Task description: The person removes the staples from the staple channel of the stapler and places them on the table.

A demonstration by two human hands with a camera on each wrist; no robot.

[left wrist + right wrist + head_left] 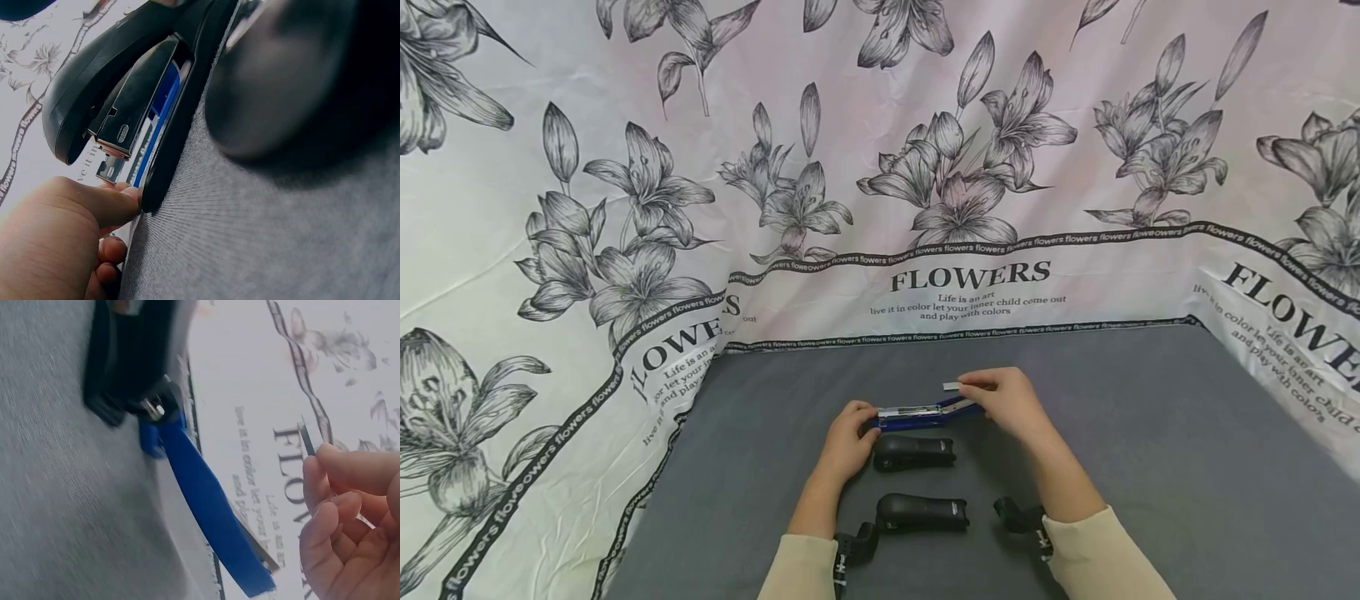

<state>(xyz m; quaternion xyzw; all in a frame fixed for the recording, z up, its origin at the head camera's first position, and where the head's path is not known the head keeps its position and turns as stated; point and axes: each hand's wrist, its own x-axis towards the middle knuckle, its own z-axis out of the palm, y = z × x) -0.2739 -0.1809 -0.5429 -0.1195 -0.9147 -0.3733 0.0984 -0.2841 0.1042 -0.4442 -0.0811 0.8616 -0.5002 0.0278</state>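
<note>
A blue stapler (913,422) lies swung open on the grey table, its top arm (209,506) tilted back to the right. My left hand (847,446) grips the left end of its base between thumb and fingers. In the left wrist view, a black stapler (75,100) partly hides the blue one (165,94). Above the opened top arm, my right hand (1011,404) pinches a short silvery strip (951,386) that looks like a row of staples. The strip (307,439) is apart from the stapler in the right wrist view.
Two black staplers lie nearer to me: one (913,453) just in front of the blue stapler, another (922,512) closer still. Dark wrist devices show below both forearms. A flower-printed cloth (970,292) borders the table's back and sides.
</note>
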